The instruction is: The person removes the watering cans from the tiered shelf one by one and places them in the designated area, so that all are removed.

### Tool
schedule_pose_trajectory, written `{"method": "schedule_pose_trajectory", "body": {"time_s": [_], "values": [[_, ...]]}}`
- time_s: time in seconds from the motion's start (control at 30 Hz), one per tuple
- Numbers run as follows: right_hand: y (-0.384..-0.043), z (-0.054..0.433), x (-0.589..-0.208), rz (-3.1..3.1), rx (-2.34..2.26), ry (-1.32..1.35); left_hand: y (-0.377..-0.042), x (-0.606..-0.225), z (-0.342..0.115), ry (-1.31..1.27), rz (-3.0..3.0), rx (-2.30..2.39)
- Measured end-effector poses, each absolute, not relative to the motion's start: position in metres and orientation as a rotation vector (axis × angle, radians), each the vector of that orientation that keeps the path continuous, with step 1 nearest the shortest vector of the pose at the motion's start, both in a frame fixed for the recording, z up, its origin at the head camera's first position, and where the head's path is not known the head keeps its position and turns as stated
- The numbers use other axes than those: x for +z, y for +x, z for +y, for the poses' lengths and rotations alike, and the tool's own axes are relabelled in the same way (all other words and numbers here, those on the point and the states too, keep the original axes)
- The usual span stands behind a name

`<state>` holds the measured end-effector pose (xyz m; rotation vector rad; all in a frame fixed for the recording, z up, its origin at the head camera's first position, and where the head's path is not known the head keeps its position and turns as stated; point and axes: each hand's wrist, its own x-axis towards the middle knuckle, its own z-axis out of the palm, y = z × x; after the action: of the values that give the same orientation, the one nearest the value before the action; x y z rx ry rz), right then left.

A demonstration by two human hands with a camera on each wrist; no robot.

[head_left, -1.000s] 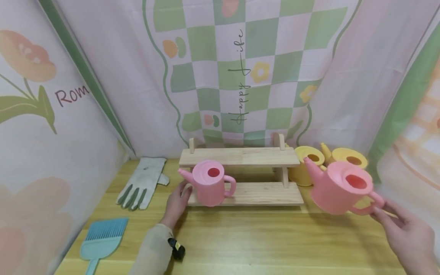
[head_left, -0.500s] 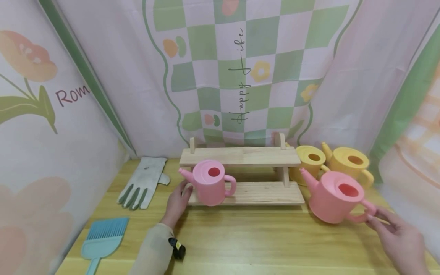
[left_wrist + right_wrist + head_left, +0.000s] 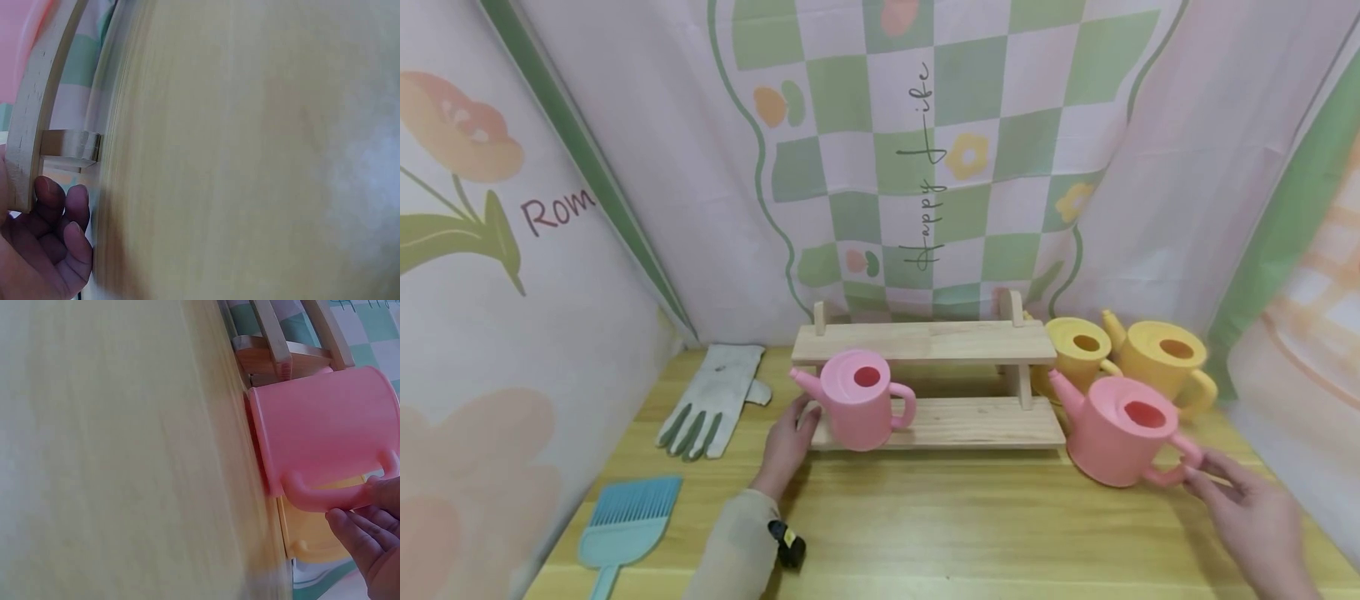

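My right hand (image 3: 1247,508) pinches the handle of a pink watering can (image 3: 1116,437), which stands upright beside the right end of the two-tier wooden shelf (image 3: 985,423), spout to the left. Its base is at or very near the table; the right wrist view shows the handle (image 3: 325,499) between thumb and fingers. At the shelf's left end, my left hand (image 3: 786,442) grips the lower board, fingers curled below its end (image 3: 24,181) in the left wrist view. Another pink watering can (image 3: 856,408) sits on that lower board, close to the left hand.
Two yellow watering cans (image 3: 1075,346) (image 3: 1165,354) stand behind the right pink can, partly hidden. A grey-green work glove (image 3: 711,404) and a blue brush (image 3: 628,521) lie on the wooden table (image 3: 955,533) at left. Printed curtains enclose the back and sides.
My right hand has moved left and down with the pink watering can, bringing it nearer the shelf and more upright. The left hand and the can on the shelf stay put.
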<state>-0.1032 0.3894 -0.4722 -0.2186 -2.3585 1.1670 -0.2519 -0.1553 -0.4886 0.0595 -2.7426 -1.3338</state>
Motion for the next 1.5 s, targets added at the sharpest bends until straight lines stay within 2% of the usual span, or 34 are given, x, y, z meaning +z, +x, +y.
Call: {"method": "schedule_pose_trajectory", "body": {"time_s": [0.33,0.67,0.97,1.3,1.5], "values": [[-0.105,0.39,-0.47,-2.412,1.11,-0.226,-0.252,-0.487,-0.155,0.054,-2.735,-1.33],[-0.11,0.352,-0.424,-2.203,1.085,-0.343,-0.252,-0.485,-0.154,0.089,-2.756,-1.353],[-0.126,0.31,-0.395,-2.113,1.117,-0.056,-0.253,-0.487,-0.155,0.095,-2.755,-1.345],[-0.145,0.273,-0.386,-2.115,1.173,0.24,-0.254,-0.49,-0.155,0.1,-2.764,-1.338],[-0.156,0.249,-0.381,-2.086,1.273,0.316,-0.255,-0.492,-0.155,0.093,-2.751,-1.35]]}}
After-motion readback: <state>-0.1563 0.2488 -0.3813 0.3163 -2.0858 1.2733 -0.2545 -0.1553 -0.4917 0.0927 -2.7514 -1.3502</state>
